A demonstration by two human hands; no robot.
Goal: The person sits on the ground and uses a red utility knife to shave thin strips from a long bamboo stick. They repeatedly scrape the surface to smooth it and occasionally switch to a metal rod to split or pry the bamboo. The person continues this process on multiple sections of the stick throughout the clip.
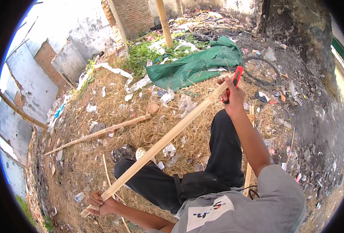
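Note:
A long, pale split-bamboo strip [168, 138] runs slantwise across my lap, from lower left to upper right. Near its lower end, the fingers of my left hand [100, 203] are closed around it. At the upper end my right hand [234, 97] grips a red and black utility knife [237, 75] together with the bamboo, or right against it. The knife's blade cannot be made out. My knees are bent on either side of the strip.
Dry straw and litter cover the ground. A green tarp [195, 68] lies ahead, with a black hose loop [265, 72] beside it. A bamboo pole [98, 134] lies to the left; another pole [164, 23] stands upright farther off. Thin bamboo pieces lie near me. Ruined walls [82, 35] surround the place.

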